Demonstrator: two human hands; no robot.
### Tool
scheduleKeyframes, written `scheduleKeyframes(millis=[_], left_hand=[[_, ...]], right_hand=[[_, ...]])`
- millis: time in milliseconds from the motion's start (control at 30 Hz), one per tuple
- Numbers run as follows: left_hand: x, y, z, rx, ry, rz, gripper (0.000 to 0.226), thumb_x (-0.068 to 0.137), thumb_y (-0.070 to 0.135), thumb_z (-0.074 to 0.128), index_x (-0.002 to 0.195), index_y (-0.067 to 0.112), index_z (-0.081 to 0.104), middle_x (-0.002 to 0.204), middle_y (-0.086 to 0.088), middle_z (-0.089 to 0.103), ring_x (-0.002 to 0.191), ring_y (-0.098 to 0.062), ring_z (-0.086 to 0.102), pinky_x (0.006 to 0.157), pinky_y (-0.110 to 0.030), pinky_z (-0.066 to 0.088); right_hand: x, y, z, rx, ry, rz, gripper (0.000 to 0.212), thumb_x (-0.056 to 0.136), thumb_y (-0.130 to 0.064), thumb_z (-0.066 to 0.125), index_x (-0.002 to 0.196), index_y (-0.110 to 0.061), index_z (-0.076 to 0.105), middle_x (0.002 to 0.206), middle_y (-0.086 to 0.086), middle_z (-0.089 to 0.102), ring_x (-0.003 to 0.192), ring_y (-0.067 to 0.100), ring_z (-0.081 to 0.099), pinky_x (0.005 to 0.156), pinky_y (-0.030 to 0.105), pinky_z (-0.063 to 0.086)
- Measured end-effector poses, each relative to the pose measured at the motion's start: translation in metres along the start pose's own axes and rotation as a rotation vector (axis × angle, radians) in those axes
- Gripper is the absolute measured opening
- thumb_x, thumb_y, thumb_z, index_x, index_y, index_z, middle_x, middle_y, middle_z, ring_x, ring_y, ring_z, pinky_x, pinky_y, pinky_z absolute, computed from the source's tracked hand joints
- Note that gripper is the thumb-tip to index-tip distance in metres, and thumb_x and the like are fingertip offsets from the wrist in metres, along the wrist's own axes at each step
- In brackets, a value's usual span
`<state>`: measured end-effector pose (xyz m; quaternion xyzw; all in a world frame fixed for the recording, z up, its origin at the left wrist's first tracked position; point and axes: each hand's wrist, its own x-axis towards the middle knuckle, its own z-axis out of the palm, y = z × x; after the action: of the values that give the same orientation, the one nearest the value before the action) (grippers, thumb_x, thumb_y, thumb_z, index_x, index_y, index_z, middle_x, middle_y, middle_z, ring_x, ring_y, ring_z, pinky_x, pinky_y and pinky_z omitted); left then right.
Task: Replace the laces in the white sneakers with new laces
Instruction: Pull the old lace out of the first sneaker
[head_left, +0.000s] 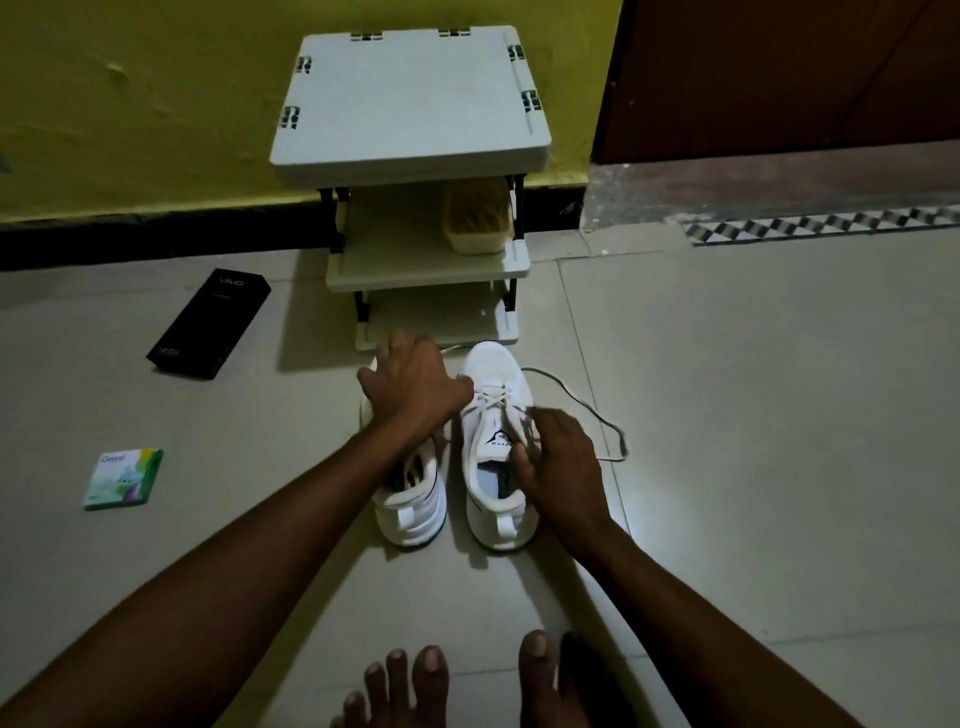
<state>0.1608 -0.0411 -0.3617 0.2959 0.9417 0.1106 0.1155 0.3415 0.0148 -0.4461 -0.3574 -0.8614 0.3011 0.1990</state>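
Two white sneakers sit side by side on the pale tiled floor (727, 415). The left hand (413, 384) lies flat, fingers spread, over the left sneaker (410, 499). The right hand (561, 467) grips the right sneaker (493, 364) beside its tongue, and the lace (597, 415) trails loose. A black box (208, 322) reads "vivo". A white rack (410, 104) stands against the yellow wall (130, 104).

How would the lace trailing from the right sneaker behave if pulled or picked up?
The lace lies in a slack curve on the floor, so it is probably floppy and light. It is laced through the right sneaker, so a pull would likely drag with friction, perhaps shifting the shoe.
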Motion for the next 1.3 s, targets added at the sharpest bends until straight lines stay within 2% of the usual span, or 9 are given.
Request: scheduleKeyframes(millis=[100,233,433,667,800,900,1000,1167,1300], left_hand=[[0.005,-0.006,-0.010,-0.072,-0.237,0.236,0.074,0.062,0.047,0.069,0.133,0.030,0.056,0.146,0.005,0.046,0.139,-0.023,0.039,0.114,-0.057,0.020],[0.012,-0.012,0.004,0.156,-0.531,0.472,0.085,0.070,0.062,0.078,0.140,0.025,0.047,0.145,0.004,0.053,0.132,-0.023,0.049,0.102,-0.047,0.031],[0.022,-0.025,0.014,0.216,-0.474,0.605,0.098,0.050,0.099,0.057,0.122,0.034,0.050,0.121,0.013,0.062,0.112,-0.018,0.059,0.097,-0.052,0.038],[0.018,-0.022,0.009,0.252,-0.460,0.626,0.109,0.051,0.097,0.062,0.138,0.032,0.048,0.134,0.009,0.061,0.122,-0.020,0.057,0.104,-0.050,0.037],[0.019,-0.029,0.015,0.210,-0.445,0.630,0.098,0.051,0.100,0.057,0.124,0.037,0.051,0.121,0.012,0.064,0.112,-0.019,0.060,0.099,-0.049,0.038],[0.020,-0.030,0.017,0.218,-0.438,0.622,0.108,0.050,0.101,0.055,0.135,0.035,0.048,0.134,0.011,0.061,0.121,-0.020,0.058,0.103,-0.050,0.035],[0.018,-0.031,0.021,0.265,-0.446,0.602,0.121,0.052,0.101,0.054,0.151,0.033,0.037,0.155,0.009,0.046,0.139,-0.021,0.045,0.112,-0.052,0.027],[0.017,-0.027,0.022,0.329,-0.436,0.606,0.122,0.056,0.100,0.053,0.154,0.029,0.034,0.159,0.007,0.040,0.143,-0.021,0.040,0.113,-0.053,0.024],[0.016,-0.027,0.024,0.306,-0.423,0.596,0.119,0.058,0.099,0.055,0.152,0.029,0.036,0.155,0.005,0.045,0.138,-0.022,0.045,0.111,-0.052,0.026]], right_hand=[[0.020,-0.008,-0.009,0.058,-0.055,-0.048,0.053,0.082,-0.021,0.069,0.132,-0.012,0.056,0.128,0.008,0.058,0.118,0.023,0.052,0.094,0.029,0.043],[0.058,-0.021,-0.013,-0.088,-0.208,-0.145,0.033,0.076,-0.020,0.068,0.107,-0.008,0.070,0.106,0.011,0.067,0.101,0.030,0.061,0.084,0.033,0.049],[0.096,-0.049,-0.015,-0.380,-0.423,-0.170,0.013,0.080,-0.013,0.072,0.091,-0.006,0.074,0.090,0.014,0.070,0.086,0.031,0.066,0.070,0.029,0.048],[0.100,-0.051,-0.008,-0.658,-0.384,-0.225,0.026,0.093,-0.021,0.060,0.119,-0.019,0.061,0.116,0.008,0.061,0.121,0.032,0.046,0.096,0.046,0.039],[0.095,-0.043,-0.005,-0.612,-0.340,-0.177,0.023,0.097,-0.019,0.054,0.118,-0.010,0.056,0.116,0.014,0.059,0.115,0.035,0.048,0.087,0.045,0.044],[0.092,-0.039,-0.004,-0.593,-0.299,-0.253,0.023,0.096,-0.013,0.053,0.116,-0.003,0.057,0.116,0.020,0.055,0.113,0.039,0.046,0.079,0.042,0.042],[0.092,-0.023,-0.008,-0.456,-0.196,-0.247,0.016,0.087,0.002,0.054,0.101,0.004,0.061,0.103,0.024,0.056,0.105,0.041,0.049,0.074,0.039,0.037],[0.087,-0.018,0.000,0.385,-0.150,0.330,0.011,0.086,-0.004,0.051,0.083,-0.010,0.060,0.083,0.010,0.065,0.079,0.026,0.063,0.074,0.039,0.049],[0.086,-0.020,-0.006,0.599,-0.230,0.317,0.018,0.092,0.004,0.046,0.083,-0.009,0.054,0.074,0.006,0.063,0.071,0.018,0.062,0.067,0.030,0.048]])
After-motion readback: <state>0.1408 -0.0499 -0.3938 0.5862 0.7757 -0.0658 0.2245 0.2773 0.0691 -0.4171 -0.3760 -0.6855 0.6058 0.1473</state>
